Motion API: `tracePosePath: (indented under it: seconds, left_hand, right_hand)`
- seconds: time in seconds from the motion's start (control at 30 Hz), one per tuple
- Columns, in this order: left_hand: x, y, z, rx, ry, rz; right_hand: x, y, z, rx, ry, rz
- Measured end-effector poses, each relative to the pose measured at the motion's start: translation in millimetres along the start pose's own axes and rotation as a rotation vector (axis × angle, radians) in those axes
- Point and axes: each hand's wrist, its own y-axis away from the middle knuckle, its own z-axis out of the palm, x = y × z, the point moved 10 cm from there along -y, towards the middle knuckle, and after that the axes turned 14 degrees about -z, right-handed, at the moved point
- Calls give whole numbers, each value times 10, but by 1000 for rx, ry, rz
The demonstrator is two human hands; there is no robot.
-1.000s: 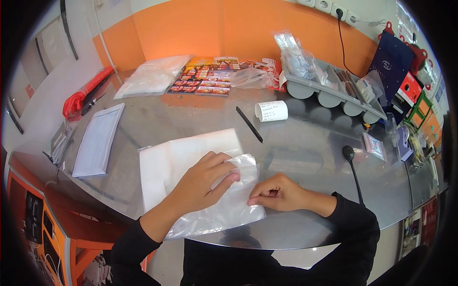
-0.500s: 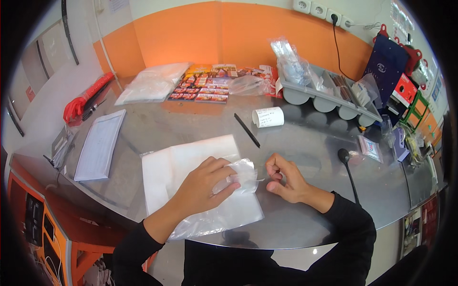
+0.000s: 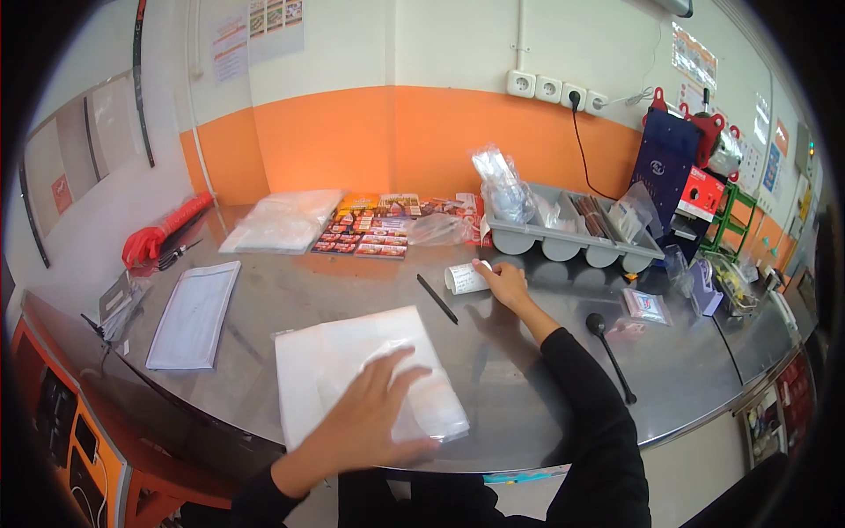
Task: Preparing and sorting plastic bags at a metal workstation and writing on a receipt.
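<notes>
My left hand (image 3: 374,409) hovers with its fingers apart over a stack of white plastic sheets or bags (image 3: 330,361) at the table's near edge. Clear film glints on the stack beside the fingers; the hand partly hides it. Farther out, my right hand (image 3: 505,287) has its fingers on the right end of a curled slip of paper (image 3: 466,278) with writing on it, closed on that edge. A black pen (image 3: 437,298) lies just left of the slip, between it and the stack.
At the back right stands a grey compartment tray (image 3: 546,246) with plastic packets. A black microphone (image 3: 607,343) lies to my right. Printed cards (image 3: 365,238), a plastic bag pile (image 3: 282,220), a paper pad (image 3: 194,315) and red straps (image 3: 158,238) lie back and left.
My right hand has reached forward and taken the slip's edge. The left hand has opened and let go of the small clear plastic bag. The view has tipped up.
</notes>
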Motion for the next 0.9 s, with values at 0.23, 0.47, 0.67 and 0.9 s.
tracePosePath:
  seconds: [0.23, 0.47, 0.67, 0.9]
  left_hand:
    - [-232, 258, 393, 66, -27, -111]
    - [-540, 170, 224, 201, 4, -118]
    - [-1247, 18, 25, 334, -168, -252]
    - [-800, 191, -172, 442, 320, -164]
  right_hand:
    - [-414, -147, -214, 171, -609, -406]
    - [-1208, 253, -662, 34, -643, -448]
    - [-1674, 596, -553, -63, -816, -653]
    - [-2221, 1245, -465, -433, -938, -642]
